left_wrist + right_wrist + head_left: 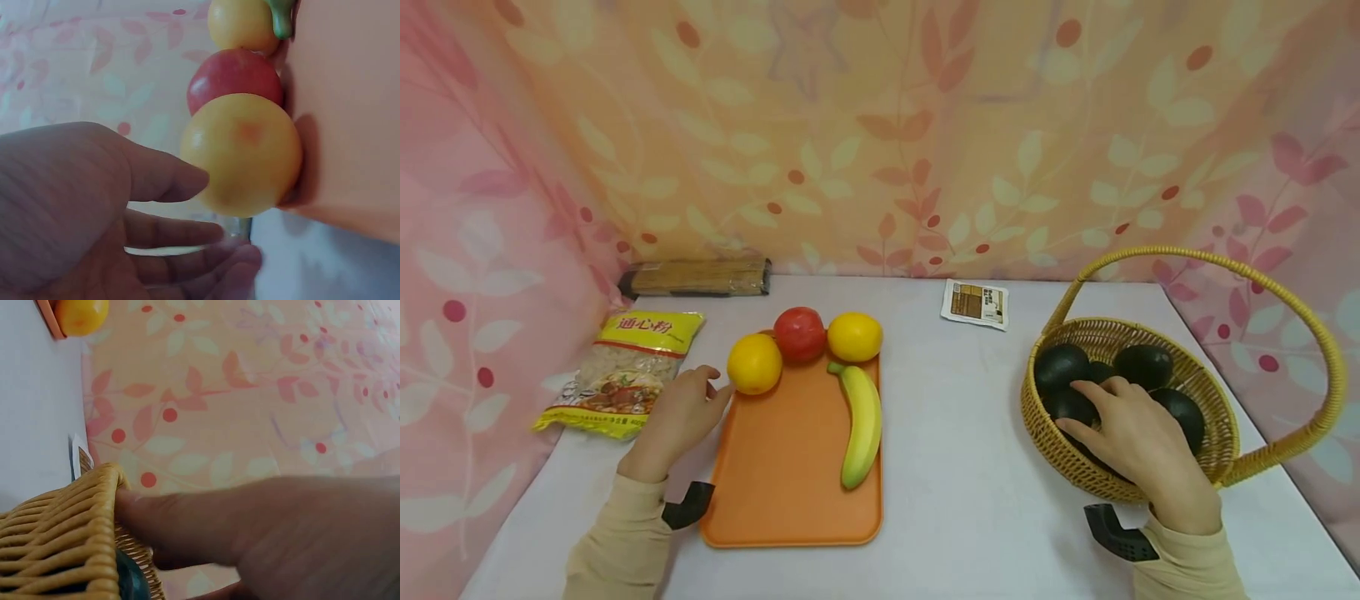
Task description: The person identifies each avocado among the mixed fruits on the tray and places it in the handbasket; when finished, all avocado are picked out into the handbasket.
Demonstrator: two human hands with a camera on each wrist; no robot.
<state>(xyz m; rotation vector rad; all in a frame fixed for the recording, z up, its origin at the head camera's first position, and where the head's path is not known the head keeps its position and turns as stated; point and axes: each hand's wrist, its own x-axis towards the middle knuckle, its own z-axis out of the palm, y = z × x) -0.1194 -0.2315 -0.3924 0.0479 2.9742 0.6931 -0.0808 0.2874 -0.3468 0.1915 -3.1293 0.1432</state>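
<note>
The person's right hand (1131,433) reaches over the near rim of a wicker basket (1048,446) at the right of the counter (955,467), thumb and forefinger spread about one dark oval fruit (1070,406) that lies inside, toward the basket's left wall; the pictures do not tell whether those fingers have closed on it. Other dark oval fruits (1142,365) lie around it in the basket, and a tall woven handle (1332,367) arches over the basket's right side. The left hand (681,417) is beside the far left corner of an orange tray (790,475), its fingers loosely bent and grasping nothing, right next to a round yellow fruit (755,364); in the left wrist view the thumb overlaps that fruit, though contact is unclear. From there a red fruit (801,334) and a second yellow fruit (855,337) continue the row along the tray's far edge, while a banana (863,425) lies lengthwise along its right side, stem end away from the person. Left of the tray lies a yellow printed packet (632,367), with a long brown bundle (700,277) behind it, and a small white-and-brown sachet (976,304) lies near the counter's back edge, before a leaf-patterned curtain (850,167).
</note>
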